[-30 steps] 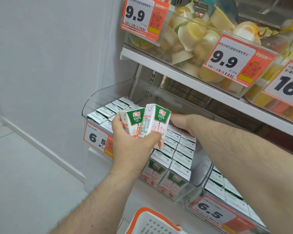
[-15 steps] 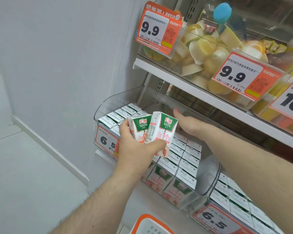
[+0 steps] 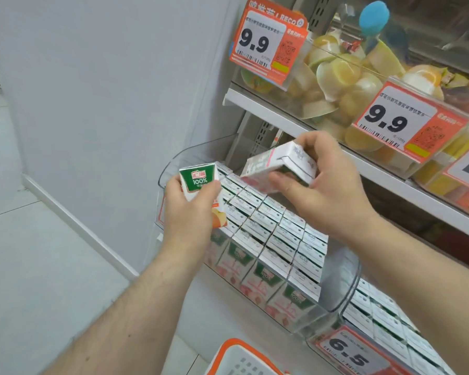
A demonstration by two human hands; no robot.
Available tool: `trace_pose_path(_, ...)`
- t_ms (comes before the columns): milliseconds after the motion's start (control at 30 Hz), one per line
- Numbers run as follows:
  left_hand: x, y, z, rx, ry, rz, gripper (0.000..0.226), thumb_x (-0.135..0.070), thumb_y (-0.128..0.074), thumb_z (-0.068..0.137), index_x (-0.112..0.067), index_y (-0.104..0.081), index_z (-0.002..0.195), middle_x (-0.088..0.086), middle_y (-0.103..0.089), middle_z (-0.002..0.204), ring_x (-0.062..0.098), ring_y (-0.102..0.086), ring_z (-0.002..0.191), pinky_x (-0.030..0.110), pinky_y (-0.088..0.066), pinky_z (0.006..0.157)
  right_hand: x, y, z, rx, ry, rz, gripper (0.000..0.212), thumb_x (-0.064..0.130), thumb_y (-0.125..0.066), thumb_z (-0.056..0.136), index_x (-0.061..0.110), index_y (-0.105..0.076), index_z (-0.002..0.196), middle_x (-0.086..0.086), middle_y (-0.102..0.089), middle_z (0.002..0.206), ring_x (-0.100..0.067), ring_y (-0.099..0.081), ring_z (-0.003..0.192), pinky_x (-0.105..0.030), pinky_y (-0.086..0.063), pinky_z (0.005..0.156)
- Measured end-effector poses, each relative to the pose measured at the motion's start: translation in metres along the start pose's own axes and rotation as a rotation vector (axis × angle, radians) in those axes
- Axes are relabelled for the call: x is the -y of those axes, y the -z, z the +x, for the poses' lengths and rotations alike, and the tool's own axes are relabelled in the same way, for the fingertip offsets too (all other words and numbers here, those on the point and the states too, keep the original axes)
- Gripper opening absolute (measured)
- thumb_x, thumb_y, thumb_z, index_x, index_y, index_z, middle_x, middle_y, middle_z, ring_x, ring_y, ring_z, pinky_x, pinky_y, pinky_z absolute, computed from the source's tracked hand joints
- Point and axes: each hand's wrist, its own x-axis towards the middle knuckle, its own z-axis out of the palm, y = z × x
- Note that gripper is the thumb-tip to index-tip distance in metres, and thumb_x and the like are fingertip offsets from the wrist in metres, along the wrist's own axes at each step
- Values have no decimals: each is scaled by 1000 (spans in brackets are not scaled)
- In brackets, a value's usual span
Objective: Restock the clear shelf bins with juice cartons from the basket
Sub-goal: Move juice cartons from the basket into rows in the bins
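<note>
Your left hand (image 3: 186, 212) grips one upright juice carton (image 3: 199, 182) at the front left corner of the clear bin (image 3: 339, 288); your fingers wrap its lower half, so only the green "100%" top and a sliver of orange print show. Your right hand (image 3: 325, 190) holds a second carton (image 3: 279, 166) tipped on its side above the bin's back rows, thumb under it and fingers curled over its far end. Most of its front face is turned away or covered, and the small print on its white end is too blurred to read.

Inside the bin, the packed cartons (image 3: 276, 239) stand in tight rows; your left hand hides the bin's price tag almost entirely. To the right of the bin, a neighbouring bin (image 3: 385, 320) of the same cartons is partly covered by your right forearm, with a "6.5" tag (image 3: 349, 353) on its front. Below the bin, the orange-rimmed basket (image 3: 236, 355) is cut off by the bottom edge, its contents out of sight. Above the bin, a shelf (image 3: 282, 117) carries yellow fruit cups (image 3: 341, 77) behind "9.9" tags (image 3: 266, 47).
</note>
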Motion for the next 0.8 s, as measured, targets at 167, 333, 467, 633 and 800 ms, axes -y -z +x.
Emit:
trace_pose_path(167, 3, 6, 10, -96, -110, 29, 22, -17, -68, 86, -26, -53, 100, -10, -64, 79, 2, -60, 54, 34, -53, 56, -34, -40, 42, 197, 56, -615, 41, 36, -64, 92, 13, -42, 117, -8, -65, 106, -38, -62, 89, -35, -34, 64)
trace_pose_path(333, 4, 4, 19, -33, -200, 88, 32, -17, -73, 83, -32, -56, 105, -9, -67, 90, 10, -65, 72, 24, -53, 53, -86, -89, 101, 262, -215, -639, 41, 33, -59, 96, 11, -46, 128, -14, -63, 123, -35, -60, 110, -32, -43, 75)
trace_pose_path(467, 5, -1, 25, -64, -209, 95, 31, -21, -74, 83, -39, -55, 98, -11, -68, 84, 18, -65, 66, 21, -48, 47, -108, -122, 144, 297, -541, -380, 26, 26, -59, 91, 12, -60, 113, -6, -65, 116, -27, -62, 107, -32, -50, 86)
trace_pose_path(633, 3, -2, 30, -84, -176, 68, 29, -22, -71, 86, -37, -55, 105, -16, -67, 77, 13, -62, 54, 22, -44, 42, -111, -144, 156, 430, -793, 26, 16, 34, -59, 74, 18, -61, 76, -10, -68, 86, -26, -63, 72, -32, -49, 75)
trace_pose_path(800, 3, 0, 31, -8, -172, 100, 26, -20, -69, 86, -39, -57, 99, -12, -66, 75, 11, -60, 53, 22, -46, 43, -113, -143, 154, 405, -849, 166, 47, 49, -54, 92, 14, -64, 121, -6, -68, 120, -34, -65, 105, -40, -48, 97)
